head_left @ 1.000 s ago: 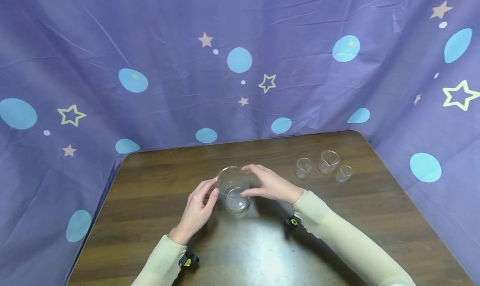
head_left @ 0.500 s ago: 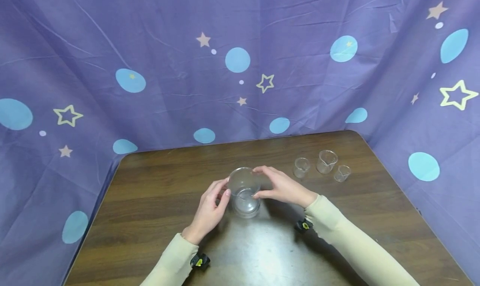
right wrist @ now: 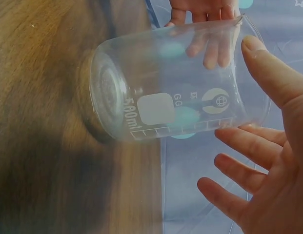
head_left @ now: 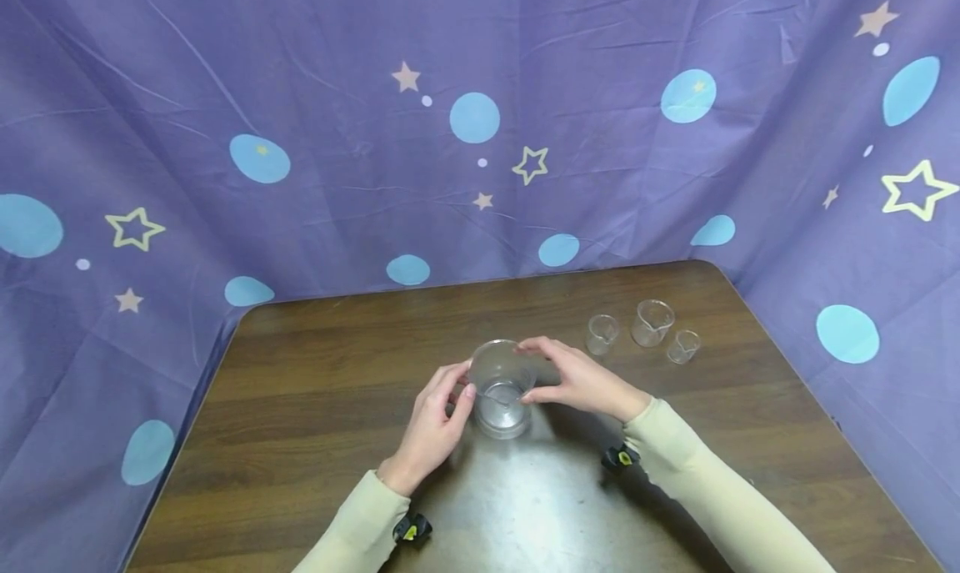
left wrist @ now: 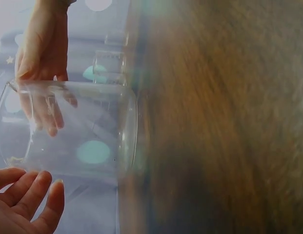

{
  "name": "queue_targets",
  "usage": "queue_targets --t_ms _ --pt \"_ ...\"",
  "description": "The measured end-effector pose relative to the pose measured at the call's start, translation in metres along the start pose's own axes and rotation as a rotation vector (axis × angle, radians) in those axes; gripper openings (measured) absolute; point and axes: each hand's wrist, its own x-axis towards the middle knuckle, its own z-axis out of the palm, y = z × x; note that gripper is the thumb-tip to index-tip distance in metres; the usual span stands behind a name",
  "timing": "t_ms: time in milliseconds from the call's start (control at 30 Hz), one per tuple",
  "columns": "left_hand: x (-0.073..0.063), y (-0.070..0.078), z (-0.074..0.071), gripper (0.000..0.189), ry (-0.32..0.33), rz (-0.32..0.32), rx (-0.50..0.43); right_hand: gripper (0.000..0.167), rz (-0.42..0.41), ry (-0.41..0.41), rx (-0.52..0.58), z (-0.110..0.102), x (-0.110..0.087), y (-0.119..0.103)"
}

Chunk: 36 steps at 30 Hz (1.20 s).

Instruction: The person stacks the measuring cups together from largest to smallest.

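A large clear glass beaker (head_left: pixel 501 414) stands upright between my two hands near the middle of the table. White print on it reads 500ml in the right wrist view (right wrist: pixel 156 108). Whether its base touches the wood or hovers just above, I cannot tell. My left hand (head_left: pixel 438 414) holds the upper left side, thumb toward me and fingers along the glass. My right hand (head_left: pixel 585 379) grips the upper right side near the rim, its thumb and index finger spread around the glass; its other fingers stick out loosely in the right wrist view.
At the back right of the wooden table (head_left: pixel 337 364) stand three smaller glass beakers: a small one (head_left: pixel 602 336), a bigger one (head_left: pixel 652 324) and the smallest (head_left: pixel 683 349). A purple curtain (head_left: pixel 345 139) with stars and dots hangs along the table's back and sides.
Both hands and the large beaker between them have moved to the right, and slightly toward me. Their hold looks the same. The three small beakers have stayed in place.
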Motion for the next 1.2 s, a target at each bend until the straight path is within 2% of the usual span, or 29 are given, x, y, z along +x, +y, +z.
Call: queue_targets --t_ms 167,600,867,1200 --pt "-0.005 0.002 0.003 0.036 -0.006 -0.017 -0.004 0.069 -0.022 -0.012 0.013 0.000 -0.004 0.001" --pt "-0.015 0.003 0.003 0.037 0.014 -0.002 -0.022 0.073 0.000 -0.053 0.054 0.005 -0.009 0.000" --pt "-0.020 0.001 0.004 0.036 0.051 0.027 -0.023 0.073 -0.010 -0.060 0.069 0.007 -0.010 -0.003" --pt "-0.026 0.005 0.001 0.036 0.037 0.029 -0.022 0.073 -0.023 -0.067 0.066 0.010 -0.016 -0.009"
